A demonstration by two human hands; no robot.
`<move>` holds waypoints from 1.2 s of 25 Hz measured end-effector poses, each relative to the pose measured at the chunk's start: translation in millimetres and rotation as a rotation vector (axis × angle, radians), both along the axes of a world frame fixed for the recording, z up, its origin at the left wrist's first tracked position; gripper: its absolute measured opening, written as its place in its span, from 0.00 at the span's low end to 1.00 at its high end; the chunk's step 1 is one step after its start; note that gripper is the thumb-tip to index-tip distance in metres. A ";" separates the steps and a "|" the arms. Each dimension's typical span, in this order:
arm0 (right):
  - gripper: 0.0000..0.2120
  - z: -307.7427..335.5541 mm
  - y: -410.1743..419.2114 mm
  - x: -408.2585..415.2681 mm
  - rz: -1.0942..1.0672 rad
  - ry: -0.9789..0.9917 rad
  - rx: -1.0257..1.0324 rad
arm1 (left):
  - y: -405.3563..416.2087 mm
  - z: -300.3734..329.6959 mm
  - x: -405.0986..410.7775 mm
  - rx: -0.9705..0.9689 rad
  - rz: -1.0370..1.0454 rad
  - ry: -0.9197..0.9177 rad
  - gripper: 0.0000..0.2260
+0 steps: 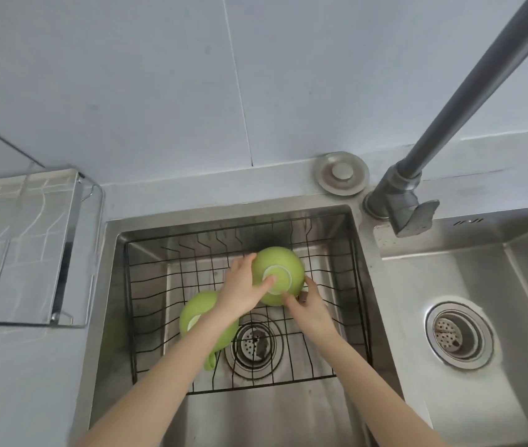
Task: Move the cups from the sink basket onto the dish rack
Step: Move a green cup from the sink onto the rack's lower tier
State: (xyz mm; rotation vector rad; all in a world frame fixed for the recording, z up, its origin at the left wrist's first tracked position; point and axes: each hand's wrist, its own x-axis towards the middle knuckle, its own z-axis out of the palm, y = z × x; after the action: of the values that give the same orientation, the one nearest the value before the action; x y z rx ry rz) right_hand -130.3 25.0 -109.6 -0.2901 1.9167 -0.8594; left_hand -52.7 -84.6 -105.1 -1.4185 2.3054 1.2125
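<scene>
Two green cups lie upside down in the black wire sink basket (357, 285) inside the left sink basin. The far cup (275, 262) shows its pale base ring; my left hand (243, 288) grips its left side with the thumb on the base, and my right hand (307, 301) holds its lower right edge. The near cup (196, 314) lies to the lower left, partly hidden under my left forearm, its handle pointing toward me. The dish rack (66, 253) stands on the counter at the left, holding nothing that I can see.
A grey faucet (411, 201) rises from the sink's back rim and slants up to the right. A second basin with a drain strainer (457, 333) lies to the right. A round metal cap (341, 173) sits on the back ledge. Tiled wall behind.
</scene>
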 end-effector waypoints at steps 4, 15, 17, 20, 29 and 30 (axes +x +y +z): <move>0.28 -12.9 -8.2 -3.0 -0.109 -0.065 0.004 | -3.9 -13.6 -5.6 0.026 0.074 0.029 0.28; 0.27 24.0 5.8 4.2 -0.126 0.015 -0.076 | 2.6 16.6 18.1 0.157 0.168 0.150 0.28; 0.27 41.2 14.8 9.7 -0.087 0.070 -0.092 | 13.1 33.0 32.9 0.194 0.188 0.196 0.28; 0.26 69.3 28.6 26.6 -0.011 0.122 -0.118 | 30.3 60.4 61.0 0.200 0.209 0.241 0.28; 0.23 137.5 56.6 95.4 0.095 0.228 -0.261 | 78.4 121.7 170.8 0.109 0.084 0.363 0.33; 0.22 141.2 56.9 105.4 0.105 0.238 -0.273 | 81.5 124.0 181.1 0.070 0.092 0.383 0.34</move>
State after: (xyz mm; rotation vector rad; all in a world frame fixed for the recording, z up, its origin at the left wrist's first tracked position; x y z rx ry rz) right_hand -24.8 81.8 31.7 -0.6785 1.9787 -1.0548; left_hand 128.4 -3.1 18.9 -1.3810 2.4222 1.7045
